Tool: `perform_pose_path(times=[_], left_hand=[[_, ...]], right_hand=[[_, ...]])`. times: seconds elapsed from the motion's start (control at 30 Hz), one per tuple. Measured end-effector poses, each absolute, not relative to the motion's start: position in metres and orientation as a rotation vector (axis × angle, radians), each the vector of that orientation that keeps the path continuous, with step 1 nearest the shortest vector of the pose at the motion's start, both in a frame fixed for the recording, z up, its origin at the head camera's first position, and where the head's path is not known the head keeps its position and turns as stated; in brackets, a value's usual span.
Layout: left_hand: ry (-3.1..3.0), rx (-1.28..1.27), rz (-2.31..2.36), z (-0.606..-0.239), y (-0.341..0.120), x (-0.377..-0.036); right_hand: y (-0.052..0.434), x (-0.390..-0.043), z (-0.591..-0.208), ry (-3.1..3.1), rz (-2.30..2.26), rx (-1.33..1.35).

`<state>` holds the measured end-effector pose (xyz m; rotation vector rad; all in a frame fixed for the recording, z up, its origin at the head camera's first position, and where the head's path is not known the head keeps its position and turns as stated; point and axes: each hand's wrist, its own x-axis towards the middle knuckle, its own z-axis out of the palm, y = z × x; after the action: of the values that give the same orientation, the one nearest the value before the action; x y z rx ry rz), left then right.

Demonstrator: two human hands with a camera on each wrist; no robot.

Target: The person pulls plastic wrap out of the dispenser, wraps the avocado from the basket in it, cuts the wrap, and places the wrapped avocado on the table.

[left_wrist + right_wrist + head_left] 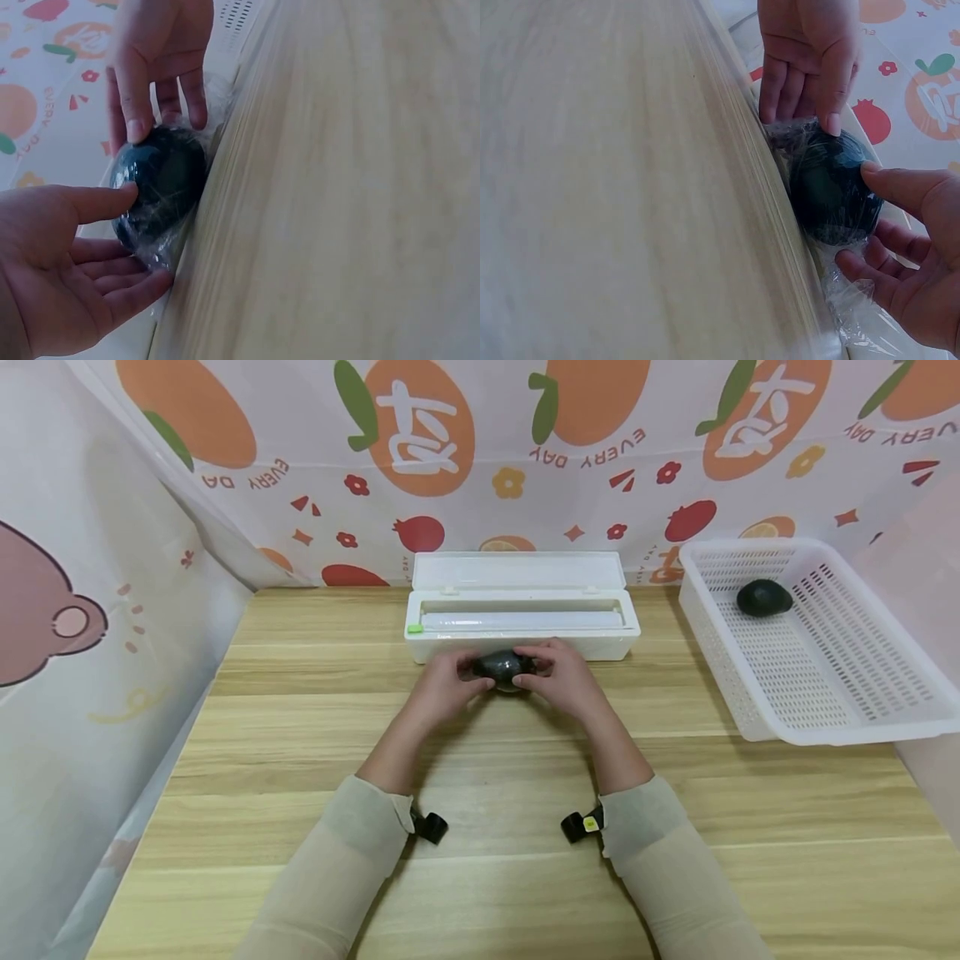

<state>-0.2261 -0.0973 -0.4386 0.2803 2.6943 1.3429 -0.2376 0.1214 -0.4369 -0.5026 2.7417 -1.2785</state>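
Centre of head view, on wooden table (480,893): dark avocado (504,667) in cling film sat just before white wrap dispenser (522,606). Left hand (447,683) and right hand (564,674) gripped it, thumbs on top, fingers curled round sides. Backdrop (480,443) text read "EVERY DAY", upside down. Upper right: white basket (825,693) held second avocado (763,597). Dispenser carried no readable label; film edges hard to trace.
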Motion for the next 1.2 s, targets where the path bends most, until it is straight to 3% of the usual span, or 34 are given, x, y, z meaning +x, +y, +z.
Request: perform_pose_path(times=[0.27,0.73,1.2], left_hand=[[2.445,0.083,1.606,-0.445,-0.109,-0.234],[2.862,0.233,1.241,-0.407,-0.101,-0.214],[2.7,0.328,1.278,-0.432,-0.106,-0.225]], right_hand=[[0.122,-0.238,-0.439,2.739,-1.283,-0.503],[0.122,-0.238,-0.439,2.768,-1.263,-0.504],[0.12,-0.236,-0.437,2.766,-1.271,-0.511]])
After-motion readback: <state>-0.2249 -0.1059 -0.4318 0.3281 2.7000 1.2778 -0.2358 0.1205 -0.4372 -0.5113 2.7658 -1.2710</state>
